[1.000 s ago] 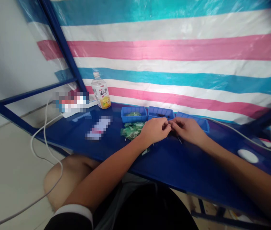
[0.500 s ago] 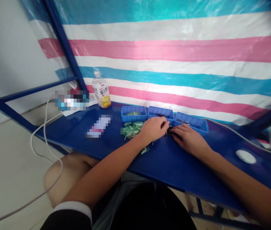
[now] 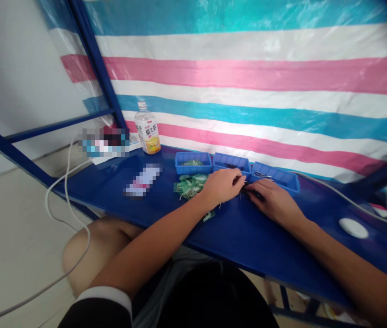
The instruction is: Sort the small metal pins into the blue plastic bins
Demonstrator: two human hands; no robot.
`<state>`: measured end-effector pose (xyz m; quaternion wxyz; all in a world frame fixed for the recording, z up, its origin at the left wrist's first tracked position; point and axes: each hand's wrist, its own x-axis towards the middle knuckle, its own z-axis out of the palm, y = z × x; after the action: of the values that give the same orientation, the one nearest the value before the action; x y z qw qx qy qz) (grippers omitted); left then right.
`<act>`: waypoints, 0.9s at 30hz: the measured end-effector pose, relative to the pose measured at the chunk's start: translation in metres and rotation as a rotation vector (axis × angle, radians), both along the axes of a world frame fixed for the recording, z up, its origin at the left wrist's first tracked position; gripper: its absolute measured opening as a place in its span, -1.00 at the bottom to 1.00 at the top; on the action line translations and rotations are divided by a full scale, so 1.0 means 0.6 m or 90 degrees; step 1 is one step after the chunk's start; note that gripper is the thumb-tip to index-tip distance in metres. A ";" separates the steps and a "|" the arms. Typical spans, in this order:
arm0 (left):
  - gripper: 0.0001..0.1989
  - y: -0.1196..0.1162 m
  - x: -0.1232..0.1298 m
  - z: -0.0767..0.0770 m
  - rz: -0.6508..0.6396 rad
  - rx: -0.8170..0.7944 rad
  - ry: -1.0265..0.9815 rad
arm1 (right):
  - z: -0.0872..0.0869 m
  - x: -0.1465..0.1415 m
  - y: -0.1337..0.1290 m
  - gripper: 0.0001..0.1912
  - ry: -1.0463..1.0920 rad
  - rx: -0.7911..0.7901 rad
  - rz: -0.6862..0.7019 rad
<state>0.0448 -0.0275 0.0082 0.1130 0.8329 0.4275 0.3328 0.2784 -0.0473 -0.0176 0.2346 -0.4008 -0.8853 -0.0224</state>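
Near the centre of the frame, the left hand (image 3: 222,186) is curled, thumb against fingers, pinching a thin pale piece (image 3: 245,182). The right hand (image 3: 275,198), just right of it, bends over small dark pieces (image 3: 247,186) on the blue table (image 3: 248,241); blur and its own fingers hide whether it grips any. A slip of the pinch could drop the thin piece among the dark ones, and a drifting left wrist might drag the heap of green pieces (image 3: 189,186) beside it, scattering some toward the near edge. Beyond the hands, three blue bins stand in a row: the left bin (image 3: 193,170) holds green pieces, the middle bin (image 3: 245,170) dark bits, the right bin (image 3: 287,183) slim metallic pins.
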 end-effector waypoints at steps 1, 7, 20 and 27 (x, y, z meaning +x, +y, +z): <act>-0.73 0.000 0.000 -0.001 -0.010 -0.003 -0.005 | 0.002 -0.001 -0.001 -0.75 0.018 -0.001 -0.005; -0.69 -0.003 0.002 -0.006 -0.040 -0.017 -0.011 | 0.011 -0.012 -0.009 -0.67 0.112 0.001 -0.067; -0.61 0.002 0.007 -0.012 -0.126 -0.038 -0.016 | 0.002 -0.020 -0.018 -0.80 0.407 -0.187 -0.106; -0.72 0.010 0.010 -0.017 -0.199 -0.132 -0.189 | -0.007 -0.019 -0.014 -0.71 0.539 -0.266 -0.073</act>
<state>0.0507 -0.0214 -0.0018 0.3099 0.8148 0.3039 0.3843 0.2671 -0.0554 -0.0215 0.4875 -0.4615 -0.6739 0.3086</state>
